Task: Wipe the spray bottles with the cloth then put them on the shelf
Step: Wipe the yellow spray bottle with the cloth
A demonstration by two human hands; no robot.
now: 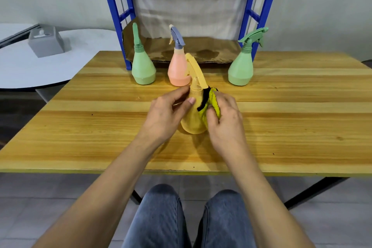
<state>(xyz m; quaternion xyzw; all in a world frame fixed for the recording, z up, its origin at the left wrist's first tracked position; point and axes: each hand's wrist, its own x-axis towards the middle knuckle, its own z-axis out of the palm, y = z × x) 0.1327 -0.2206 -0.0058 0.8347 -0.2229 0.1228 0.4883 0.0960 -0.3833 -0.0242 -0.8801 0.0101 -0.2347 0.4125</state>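
A yellow spray bottle (193, 121) stands upright at the middle of the wooden table (281, 119). My left hand (165, 115) grips its left side near the neck. My right hand (225, 121) presses a yellow-green cloth (211, 102) with a black edge against the bottle's right side. Three more spray bottles stand in a row at the table's far edge: a green one (143, 68) on the left, a pink one (178, 68) with a grey trigger in the middle, a green one (241, 68) on the right. Behind them is a blue-framed shelf (112, 12) with a cardboard-lined board (201, 50).
A white round table (40, 70) with a grey box (46, 43) on it stands to the left. A white sheet hangs at the back of the shelf. My knees in blue jeans show below the table's front edge.
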